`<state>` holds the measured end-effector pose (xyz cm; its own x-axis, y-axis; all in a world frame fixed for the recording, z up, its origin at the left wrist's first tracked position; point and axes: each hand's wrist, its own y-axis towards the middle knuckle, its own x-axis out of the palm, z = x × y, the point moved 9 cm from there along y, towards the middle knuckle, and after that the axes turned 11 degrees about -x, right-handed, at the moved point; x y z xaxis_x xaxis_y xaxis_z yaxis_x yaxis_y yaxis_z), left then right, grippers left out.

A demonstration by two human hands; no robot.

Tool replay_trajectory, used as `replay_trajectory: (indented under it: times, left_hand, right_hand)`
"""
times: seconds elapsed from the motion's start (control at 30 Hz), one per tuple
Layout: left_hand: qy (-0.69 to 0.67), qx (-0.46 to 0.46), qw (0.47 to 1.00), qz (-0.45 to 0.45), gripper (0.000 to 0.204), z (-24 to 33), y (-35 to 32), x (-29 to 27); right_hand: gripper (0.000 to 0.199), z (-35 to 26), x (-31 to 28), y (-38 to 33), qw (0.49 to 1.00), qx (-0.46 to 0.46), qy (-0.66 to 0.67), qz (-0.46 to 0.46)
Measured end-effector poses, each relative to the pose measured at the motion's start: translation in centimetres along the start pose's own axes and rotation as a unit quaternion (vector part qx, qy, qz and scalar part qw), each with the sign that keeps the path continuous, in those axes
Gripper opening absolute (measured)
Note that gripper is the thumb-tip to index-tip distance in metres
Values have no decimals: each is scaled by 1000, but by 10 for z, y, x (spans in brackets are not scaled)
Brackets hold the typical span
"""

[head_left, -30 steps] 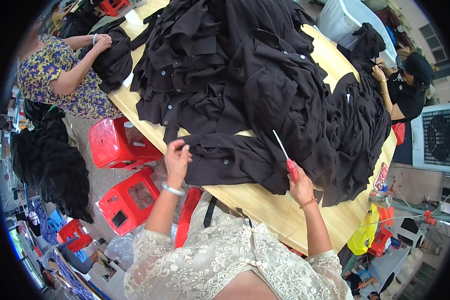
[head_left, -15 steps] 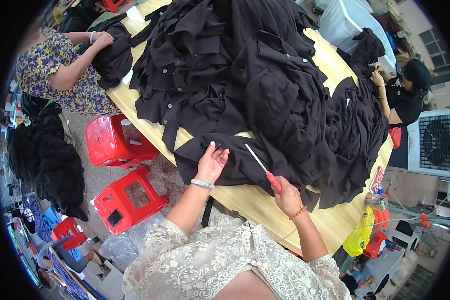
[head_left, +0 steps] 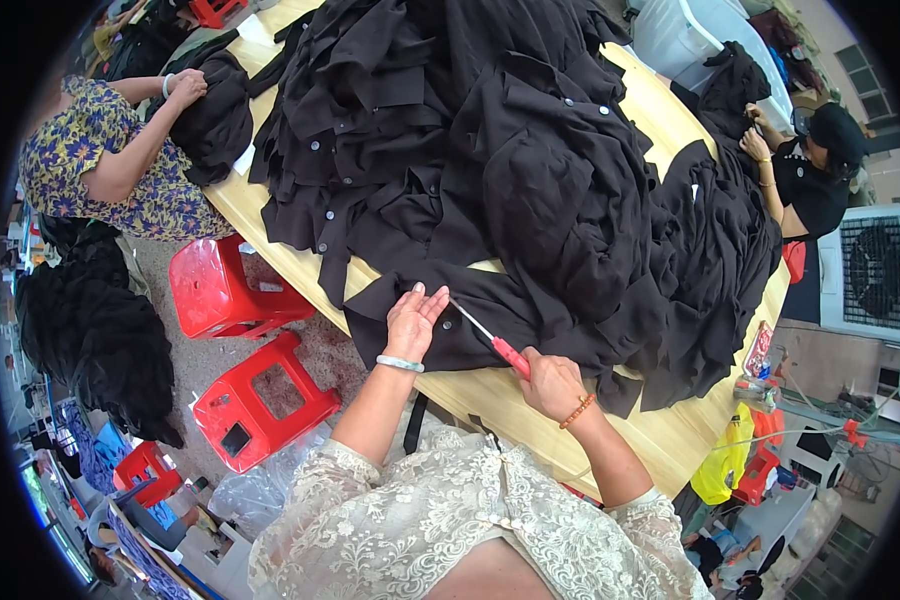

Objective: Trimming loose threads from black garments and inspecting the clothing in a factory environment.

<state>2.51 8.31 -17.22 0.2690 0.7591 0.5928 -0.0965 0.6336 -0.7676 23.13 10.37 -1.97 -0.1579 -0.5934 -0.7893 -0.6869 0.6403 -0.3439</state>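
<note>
Moved leftward since the frame half a second earlier with the red-handled tool [head_left: 511,355] in the right hand [head_left: 554,386], bringing its slender metal shaft close to the fingertips of the left hand [head_left: 414,325]. Closed the right hand around the handle, with the shaft directed forward and to the left. Held the left hand loosely spread over the left part of a black buttoned garment [head_left: 515,305]. Could not tell touching from near approach at the shaft's tip, nor any pinching of cloth by the left hand. Found the garment along the near edge of the wooden table [head_left: 480,390], beneath and beyond the left hand, ahead and leftward of the right. Faced, beyond it, a large heap of black garments [head_left: 390,150]. Flanked at upper left by a co-worker in floral clothing [head_left: 110,170], at upper right by a co-worker in a black cap [head_left: 838,135].
</note>
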Motion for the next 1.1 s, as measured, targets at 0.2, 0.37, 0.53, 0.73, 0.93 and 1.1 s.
replay_trajectory:
  times: [0.2,0.37,0.53,0.73,0.93,1.1]
  left_hand:
    - [63,-1,998,-14,11,4,-5,4]
    - [443,155,881,-56,18,13,-25,29]
    - [826,354,438,-36,45,-3,-81,59]
    - [833,307,460,-30,47,-6,-80,45]
    - [809,261,523,-63,27,-5,-65,43]
    - [663,180,721,-90,23,22,-63,-5]
  right_hand:
    - [22,-8,2,9,999,-26,-6,-28]
    - [24,6,-11,-1,997,48,52,15]
    - [23,19,1,-27,995,75,61,-4]
    - [22,18,2,-44,996,69,65,7]
    - [22,18,6,-53,996,73,43,7]
    - [23,16,0,-59,996,67,58,18]
